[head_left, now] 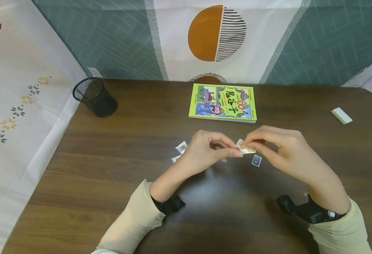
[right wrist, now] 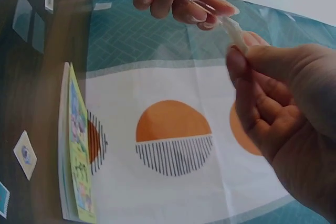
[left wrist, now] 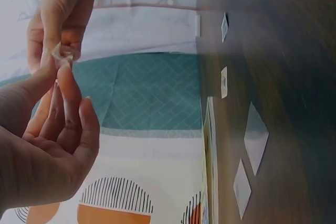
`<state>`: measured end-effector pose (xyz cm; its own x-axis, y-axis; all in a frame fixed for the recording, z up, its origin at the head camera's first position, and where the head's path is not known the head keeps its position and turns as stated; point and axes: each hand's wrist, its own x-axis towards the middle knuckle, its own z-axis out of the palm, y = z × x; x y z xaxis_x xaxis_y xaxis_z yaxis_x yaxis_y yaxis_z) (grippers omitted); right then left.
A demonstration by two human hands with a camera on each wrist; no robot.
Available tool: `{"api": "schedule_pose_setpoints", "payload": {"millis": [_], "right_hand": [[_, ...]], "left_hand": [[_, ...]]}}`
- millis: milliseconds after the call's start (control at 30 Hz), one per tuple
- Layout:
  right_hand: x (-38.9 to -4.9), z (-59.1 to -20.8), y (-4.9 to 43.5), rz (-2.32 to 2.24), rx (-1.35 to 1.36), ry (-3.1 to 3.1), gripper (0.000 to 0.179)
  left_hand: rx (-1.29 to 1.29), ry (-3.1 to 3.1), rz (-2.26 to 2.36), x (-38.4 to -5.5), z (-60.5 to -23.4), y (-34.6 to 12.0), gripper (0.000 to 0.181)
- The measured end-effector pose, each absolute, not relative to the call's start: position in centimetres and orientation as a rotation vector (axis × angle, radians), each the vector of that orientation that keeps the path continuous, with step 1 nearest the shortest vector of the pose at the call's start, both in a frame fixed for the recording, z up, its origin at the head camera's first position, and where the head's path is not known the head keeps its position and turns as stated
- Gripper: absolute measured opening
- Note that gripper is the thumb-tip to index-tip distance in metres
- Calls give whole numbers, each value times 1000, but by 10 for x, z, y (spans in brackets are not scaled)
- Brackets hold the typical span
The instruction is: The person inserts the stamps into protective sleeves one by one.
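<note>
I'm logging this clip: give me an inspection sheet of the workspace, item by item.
Surface: brown wood-grain table.
Job's things: small pale thin piece, material unclear, held; small blue, white-edged square on the table near the right hand; other small pale printed squares; two flat glossy sheets, shown in the wrist views.
Clutter: black cylindrical mesh cup, yellow-green illustrated book, white rectangular block.
Grips: left hand and right hand both pinch the pale piece.
Cables: nothing seen.
Surroundings: teal-and-white cloth with orange prints behind; white flower-patterned cloth at left.
</note>
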<state>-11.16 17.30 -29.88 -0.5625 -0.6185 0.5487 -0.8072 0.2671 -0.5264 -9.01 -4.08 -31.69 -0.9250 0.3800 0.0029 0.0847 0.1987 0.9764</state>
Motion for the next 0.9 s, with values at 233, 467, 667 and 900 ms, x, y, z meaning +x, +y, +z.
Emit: {"api": "schedule_pose_setpoints", "payload": {"millis": [233,467,667,900], "right_hand": [[-111,-298,176,1124,1306,-2375,27],[-112,-298,176,1130,1351,-2384,29],[-113,-299,176,1131,1373,-2382,28],[-114,-301,176,1151,1338,-2324,26]], "left_hand": [[429,2247,1798,-89,-318,-38,12],[447,2267,1777,-88,-316,-40,12],[469,2283,1769,-88,-318,-40,10],[468,2294,1768,-89,-320,-39,10]]}}
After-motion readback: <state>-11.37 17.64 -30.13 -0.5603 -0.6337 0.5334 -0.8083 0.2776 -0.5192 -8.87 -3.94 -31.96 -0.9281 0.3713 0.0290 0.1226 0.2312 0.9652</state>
